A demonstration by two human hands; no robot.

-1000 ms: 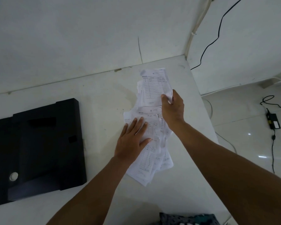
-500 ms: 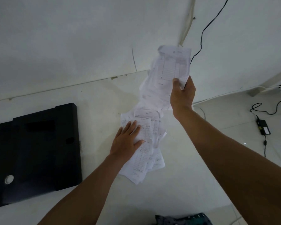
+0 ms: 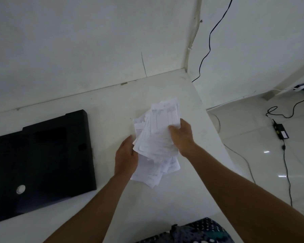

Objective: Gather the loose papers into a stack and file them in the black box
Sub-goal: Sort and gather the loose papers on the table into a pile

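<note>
The right hand (image 3: pixel 182 136) is gripping the upper sheets of the papers (image 3: pixel 157 141), thumb lying across the printed face and fingers hidden behind. The left hand (image 3: pixel 125 156) is cupping the left edge of the same bundle, fingers tucked under the sheets, so both hands are closing on the paper from either side. The papers are sitting between the two hands as an uneven, fanned bundle; the lower sheets are trailing down below the left hand and appear to be resting on the white table (image 3: pixel 165 204), though the upper part is blurred and contact cannot be confirmed. The print on the sheets is too smeared to read.

Well to the left of the left hand, the black box (image 3: pixel 42 155) is lying flat on the table, apart from the papers. It is showing a pale round spot (image 3: pixel 21 189) near its lower left. Whether it is open, and what it holds, cannot be told from its dark surface.

Beyond the right hand, past the table edge, a black adapter (image 3: pixel 282 132) with its cord is lying on the glossy floor (image 3: pixel 263 163).
</note>
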